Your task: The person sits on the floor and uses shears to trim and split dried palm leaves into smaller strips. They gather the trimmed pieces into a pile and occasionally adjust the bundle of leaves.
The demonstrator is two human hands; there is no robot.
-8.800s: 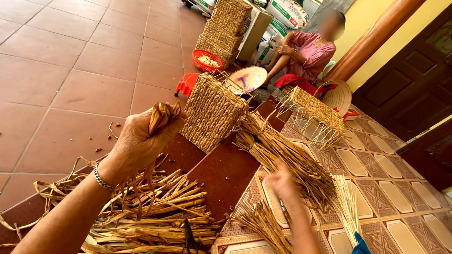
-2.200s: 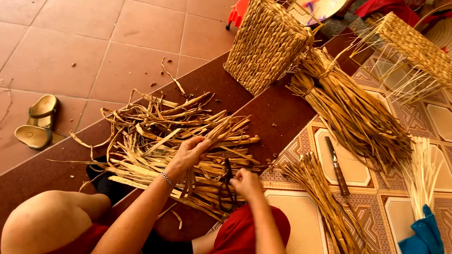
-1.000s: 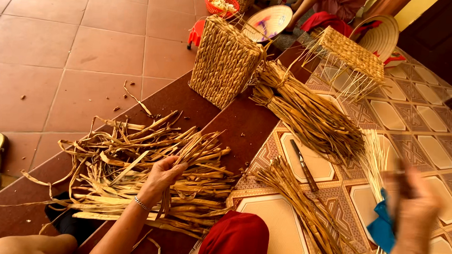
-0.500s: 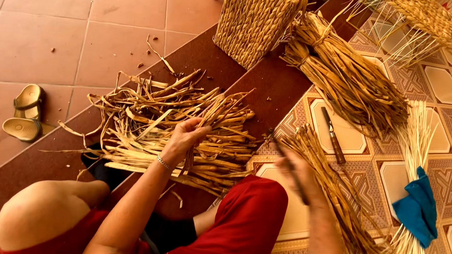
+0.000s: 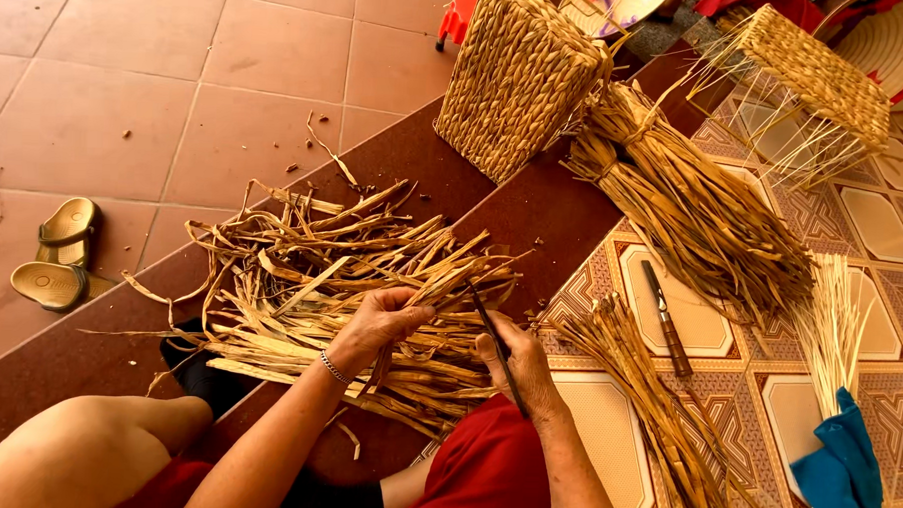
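Left hand (image 5: 374, 326): fingers curled and pinched on a few dried flat strips at the near edge of the loose strip pile (image 5: 340, 290), which is spread over the dark red floor band (image 5: 533, 212) just ahead of the knees. Right hand (image 5: 518, 365): fingers closed around a thin dark blade (image 5: 489, 335), its tip pointed up toward the pinched strips, touching or nearly so. A metal bracelet (image 5: 333, 368) is seen on the left wrist. A tied bundle of reeds (image 5: 655, 431) lies just right of the right hand on the patterned tiles; a knife (image 5: 665, 318) lies beyond it. A larger tied sheaf (image 5: 703, 218) rests farther out, touching a finished woven basket (image 5: 523, 76). An unfinished basket (image 5: 808, 81) is noted far right, a blue cloth (image 5: 844, 473) near right, sandals (image 5: 56, 255) far left.
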